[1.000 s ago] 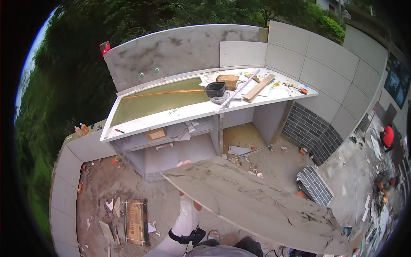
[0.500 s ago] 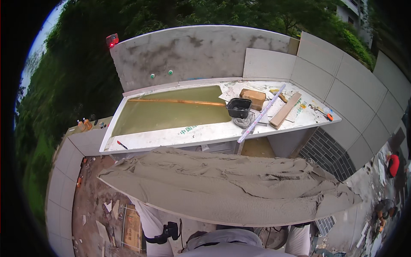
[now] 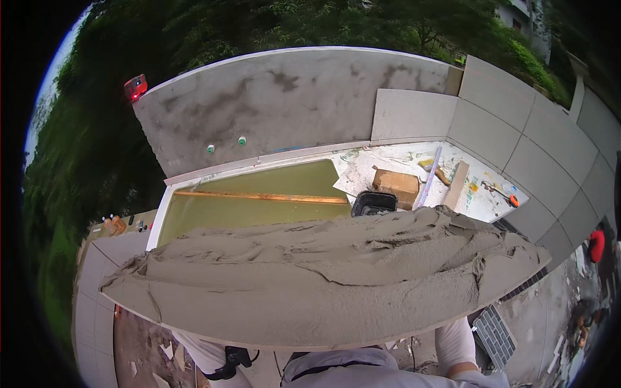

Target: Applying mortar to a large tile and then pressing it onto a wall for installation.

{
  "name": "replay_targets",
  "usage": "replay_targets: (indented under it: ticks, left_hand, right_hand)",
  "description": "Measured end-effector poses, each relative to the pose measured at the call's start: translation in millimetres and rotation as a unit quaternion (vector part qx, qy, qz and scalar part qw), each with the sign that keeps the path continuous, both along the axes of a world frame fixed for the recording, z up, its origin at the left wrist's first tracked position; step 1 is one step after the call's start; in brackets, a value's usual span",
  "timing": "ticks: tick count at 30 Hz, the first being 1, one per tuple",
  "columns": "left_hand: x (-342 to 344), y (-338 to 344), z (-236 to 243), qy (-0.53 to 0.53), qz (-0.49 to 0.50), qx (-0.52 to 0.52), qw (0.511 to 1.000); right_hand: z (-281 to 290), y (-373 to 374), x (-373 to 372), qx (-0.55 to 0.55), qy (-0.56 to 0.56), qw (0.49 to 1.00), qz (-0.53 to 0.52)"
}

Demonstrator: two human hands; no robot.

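A large, long tile (image 3: 252, 341) is held up in front of my body, its top coated with thick grey mortar (image 3: 310, 265) in ridges and folds. My left forearm (image 3: 197, 352), in a white sleeve with a black strapped device (image 3: 234, 361), reaches up under the tile's left part. The right forearm (image 3: 455, 346), also in a white sleeve, goes beneath the right part. Both hands are hidden below the tile, which the two arms carry. The tile's far edge overlaps the near side of a white-framed counter (image 3: 154, 234).
On the counter are a black plastic tub (image 3: 374, 202), a brown block (image 3: 397, 186), a wooden strip (image 3: 272, 197) over a greenish panel (image 3: 213, 216), and a plank (image 3: 457, 186). Behind stands a grey wall (image 3: 291, 97) with a red device (image 3: 135, 88). Tile pieces litter the floor.
The mortar-coated tile has come up and forward with my arms and now covers the counter's front edge. The view has shifted, so the wall and counter sit lower.
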State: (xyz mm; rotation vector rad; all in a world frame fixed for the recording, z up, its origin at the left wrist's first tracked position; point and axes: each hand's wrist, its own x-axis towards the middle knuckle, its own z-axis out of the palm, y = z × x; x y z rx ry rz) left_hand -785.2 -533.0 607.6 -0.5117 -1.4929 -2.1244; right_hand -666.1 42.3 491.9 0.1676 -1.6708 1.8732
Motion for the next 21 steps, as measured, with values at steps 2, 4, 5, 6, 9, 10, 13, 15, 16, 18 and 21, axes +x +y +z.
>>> replay_targets:
  ticks: [2,4,5,6,9,10,13,15,16,18,21]
  left_hand:
    - [-36.7,0.9,11.1,0.008,0.011,0.004,1.0]
    - [-67.6,0.2,23.2,0.019,0.026,0.007,0.999]
    - [-81.3,0.0,28.7,0.024,0.035,0.008,0.999]
    - [-97.6,1.9,32.8,0.03,0.041,0.012,0.999]
    - [-140.0,7.9,40.6,0.046,0.066,0.022,0.997]
    - [-149.3,7.7,39.8,0.05,0.076,0.024,0.996]
    - [-164.9,16.7,63.0,0.068,0.128,0.026,0.989]
    - [-195.5,20.9,81.2,0.078,0.151,0.024,0.985]
    - [-244.2,-27.4,111.8,0.085,0.18,0.018,0.98]
    - [-208.0,19.2,87.0,0.083,0.205,0.014,0.975]
    - [-227.7,28.1,105.9,0.052,0.267,0.0,0.962]
  right_hand:
    - [13.3,-12.9,-22.0,0.006,-0.007,1.0,-0.016]
    - [24.3,-27.9,-42.0,0.011,-0.013,0.999,-0.027]
    - [30.2,-34.5,-51.6,0.013,-0.015,0.999,-0.032]
    - [37.3,-39.3,-63.2,0.017,-0.017,0.999,-0.039]
    - [56.8,-50.5,-98.2,0.029,-0.024,0.998,-0.054]
    - [63.3,-54.1,-111.6,0.033,-0.027,0.997,-0.057]
    - [86.3,-70.0,-145.7,0.038,-0.033,0.998,-0.045]
    - [145.4,-80.0,-182.2,-0.103,-0.006,0.995,-0.011]
    - [162.4,-89.8,-207.9,-0.175,0.008,0.985,0.003]
    - [171.0,-71.8,-240.8,-0.244,0.01,0.97,-0.003]
    - [169.4,-48.4,-280.8,-0.301,-0.025,0.952,0.042]
